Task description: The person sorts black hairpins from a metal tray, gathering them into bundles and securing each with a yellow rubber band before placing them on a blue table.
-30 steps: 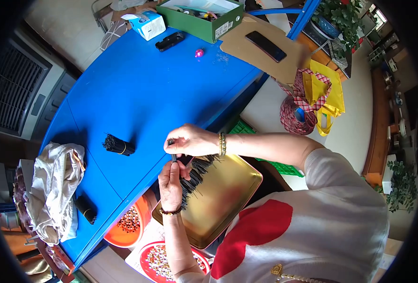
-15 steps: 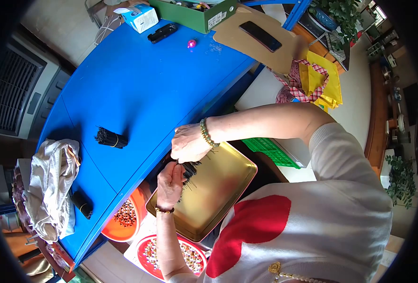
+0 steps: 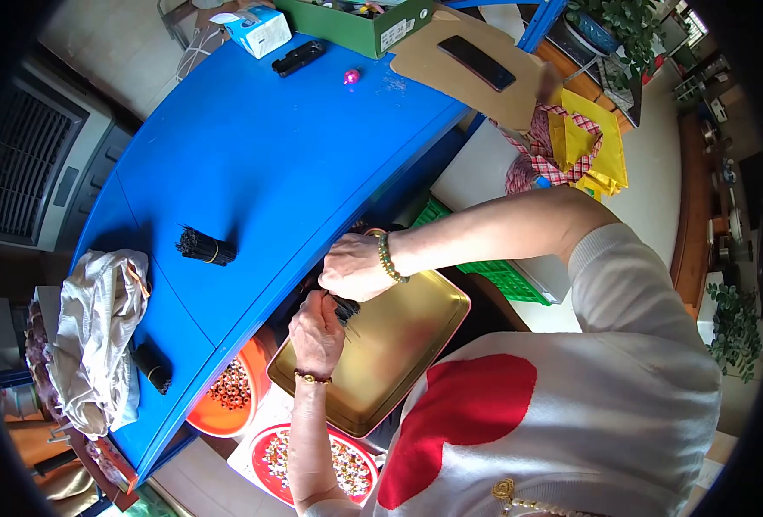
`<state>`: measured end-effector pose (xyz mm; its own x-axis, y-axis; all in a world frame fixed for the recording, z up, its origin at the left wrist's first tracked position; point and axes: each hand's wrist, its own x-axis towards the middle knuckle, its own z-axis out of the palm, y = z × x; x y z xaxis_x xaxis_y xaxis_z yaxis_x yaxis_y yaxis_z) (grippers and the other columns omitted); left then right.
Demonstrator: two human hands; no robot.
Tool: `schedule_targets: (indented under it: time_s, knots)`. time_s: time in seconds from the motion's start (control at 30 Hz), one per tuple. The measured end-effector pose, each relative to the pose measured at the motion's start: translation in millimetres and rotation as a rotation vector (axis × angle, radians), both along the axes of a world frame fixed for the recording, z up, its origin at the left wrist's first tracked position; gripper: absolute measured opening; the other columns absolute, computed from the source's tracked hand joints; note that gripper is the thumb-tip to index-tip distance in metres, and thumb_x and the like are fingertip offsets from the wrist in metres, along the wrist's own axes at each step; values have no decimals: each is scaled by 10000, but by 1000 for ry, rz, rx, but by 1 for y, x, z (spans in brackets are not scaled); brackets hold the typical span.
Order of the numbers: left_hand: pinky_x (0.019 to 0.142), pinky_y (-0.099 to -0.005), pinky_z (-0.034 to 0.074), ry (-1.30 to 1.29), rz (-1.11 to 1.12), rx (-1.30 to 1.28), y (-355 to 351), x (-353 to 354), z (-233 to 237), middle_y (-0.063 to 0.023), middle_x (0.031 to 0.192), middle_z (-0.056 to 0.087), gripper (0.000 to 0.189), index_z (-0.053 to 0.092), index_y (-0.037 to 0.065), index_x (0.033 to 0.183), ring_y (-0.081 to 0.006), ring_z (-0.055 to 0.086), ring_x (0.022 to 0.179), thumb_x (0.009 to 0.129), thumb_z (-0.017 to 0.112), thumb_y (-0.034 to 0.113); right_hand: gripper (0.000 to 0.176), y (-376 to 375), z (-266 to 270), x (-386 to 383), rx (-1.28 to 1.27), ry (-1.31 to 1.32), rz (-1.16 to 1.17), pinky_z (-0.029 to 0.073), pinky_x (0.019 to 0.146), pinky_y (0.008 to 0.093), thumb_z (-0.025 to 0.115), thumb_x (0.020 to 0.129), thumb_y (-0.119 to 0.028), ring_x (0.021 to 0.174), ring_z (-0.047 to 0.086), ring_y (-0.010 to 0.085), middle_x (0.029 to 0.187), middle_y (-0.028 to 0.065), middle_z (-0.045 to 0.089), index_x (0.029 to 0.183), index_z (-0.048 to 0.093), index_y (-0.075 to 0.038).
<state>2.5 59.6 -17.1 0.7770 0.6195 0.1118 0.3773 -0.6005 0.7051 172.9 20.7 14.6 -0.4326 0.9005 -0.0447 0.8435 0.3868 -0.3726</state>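
My left hand (image 3: 317, 332), with a dark red bead bracelet, is closed in a pinch, a thin black wire at its fingertips. Right above it, fingertips almost meeting, is my right hand (image 3: 353, 266), wearing a green bead bracelet. Its fingers are pressed together, and what they grip is hidden. A bunch of thin black wires (image 3: 347, 312) shows beside my left fingers, partly covered by the hands. Both hands are over a gold metal tray (image 3: 390, 362) in front of my body.
On the blue table (image 3: 252, 146) stand a tied black wire bundle (image 3: 205, 246), another dark bundle (image 3: 151, 369) and a crumpled cloth (image 3: 97, 336). Below the table edge are an orange bowl (image 3: 257, 409) and a red bowl (image 3: 265, 474) with small beads. A phone (image 3: 476, 63) lies on cardboard.
Both hands have shifted slightly right, still close together. Less of the black wires shows beside my left fingers. The view has tilted a little.
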Motion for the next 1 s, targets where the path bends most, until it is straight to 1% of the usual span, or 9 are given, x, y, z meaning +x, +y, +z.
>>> schedule_targets:
  time_s: [0.17, 0.23, 0.37, 0.47, 0.57, 0.63, 0.73, 0.8, 1.0]
  knots:
    - [480, -436, 423, 71, 116, 175, -4, 6, 4, -187, 630, 549, 140, 473, 29, 709, -367, 554, 561, 821, 484, 112, 92, -6, -1, -7, 158, -2, -122, 464, 580, 398, 554, 662, -97, 654, 605, 286, 626, 158, 584, 673, 564, -6]
    - [517, -439, 434, 94, 229, 245, -9, 16, 11, -191, 648, 565, 106, 501, 22, 727, -379, 560, 595, 806, 469, 83, 98, -9, -2, -8, 261, -29, -158, 468, 614, 387, 544, 681, -100, 706, 605, 276, 676, 151, 593, 701, 567, -6]
    - [479, -451, 442, 82, 413, 290, -14, 33, -5, -206, 602, 542, 108, 467, 29, 706, -387, 553, 549, 790, 483, 96, 131, -5, -18, -12, 221, -57, -232, 466, 632, 388, 499, 730, -94, 742, 597, 265, 713, 139, 576, 795, 556, 5]
    - [461, -440, 432, 87, 425, 256, -25, 31, -24, -205, 593, 532, 122, 452, 33, 694, -382, 540, 524, 792, 490, 95, 110, -23, -40, -14, 395, 4, -313, 478, 614, 366, 538, 699, -119, 691, 616, 235, 655, 117, 604, 711, 581, -18]
    - [480, -424, 417, -68, 243, 245, -31, 21, -17, -193, 611, 532, 43, 501, 24, 814, -367, 529, 540, 796, 481, 59, 236, -32, 4, -4, 100, 163, -281, 465, 557, 401, 538, 767, -202, 610, 600, 301, 589, 147, 577, 650, 570, 1]
    - [506, -418, 416, -103, 123, 229, -29, 13, -5, -177, 611, 529, 152, 515, 19, 938, -351, 526, 546, 788, 487, 24, 366, -36, 19, 8, 25, 397, -269, 452, 523, 419, 522, 819, -285, 542, 572, 338, 549, 172, 550, 617, 558, 18]
    - [566, -415, 420, -83, -18, 294, -27, -1, 5, -179, 709, 548, 149, 509, 9, 916, -335, 539, 614, 768, 501, 17, 347, -49, 31, 30, -224, 524, -343, 460, 594, 335, 447, 889, -335, 656, 601, 217, 700, 127, 609, 841, 593, -25]
    - [613, -423, 423, -38, -99, 318, -28, -8, 10, -179, 754, 547, 170, 516, 10, 922, -339, 541, 667, 753, 520, 30, 465, -73, 24, 31, -830, 946, -463, 491, 675, 286, 339, 929, -422, 785, 610, 165, 874, 87, 621, 995, 560, -18]
    - [658, -439, 416, -146, -317, 437, -30, -10, 16, -159, 759, 512, 234, 521, 14, 930, -346, 515, 689, 698, 537, 40, 391, -115, 9, -5, -1264, 1622, -396, 515, 673, 281, 395, 929, -341, 752, 613, 150, 880, 96, 602, 1045, 520, 11]
